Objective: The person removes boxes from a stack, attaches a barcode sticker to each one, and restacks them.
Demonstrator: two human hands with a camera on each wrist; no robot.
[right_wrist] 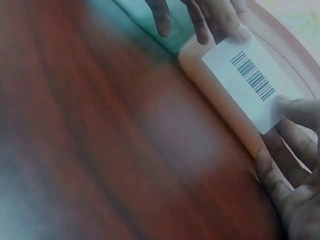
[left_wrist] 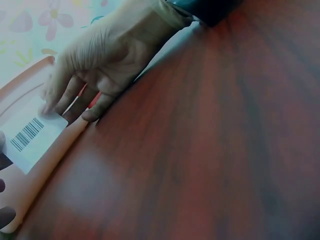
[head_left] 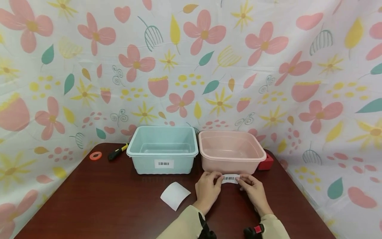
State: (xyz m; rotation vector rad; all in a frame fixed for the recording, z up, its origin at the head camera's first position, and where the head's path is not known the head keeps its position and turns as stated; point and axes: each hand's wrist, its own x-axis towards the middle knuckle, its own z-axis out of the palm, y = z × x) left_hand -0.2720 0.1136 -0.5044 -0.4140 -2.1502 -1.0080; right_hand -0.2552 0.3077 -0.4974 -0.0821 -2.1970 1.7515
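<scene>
Both hands hold a white barcode label (head_left: 230,179) in front of the pink plastic bin (head_left: 231,165). My left hand (head_left: 208,190) pinches the label's left end between thumb and fingers, while the right hand (head_left: 254,191) pinches its right end. In the right wrist view the label (right_wrist: 254,80) faces outward with its black bars showing, and both thumbs lie on its face. The left wrist view has the label (left_wrist: 30,134) in front of the bin's wall. Whether it touches that wall cannot be told.
Left of the pink bin stands a light blue bin (head_left: 135,163) bearing a similar barcode label (head_left: 164,164). A curled white paper (head_left: 175,196) lies by the left hand. An orange ring (head_left: 95,156), a black-and-yellow tool (head_left: 117,152) and a red object (head_left: 266,162) sit farther back.
</scene>
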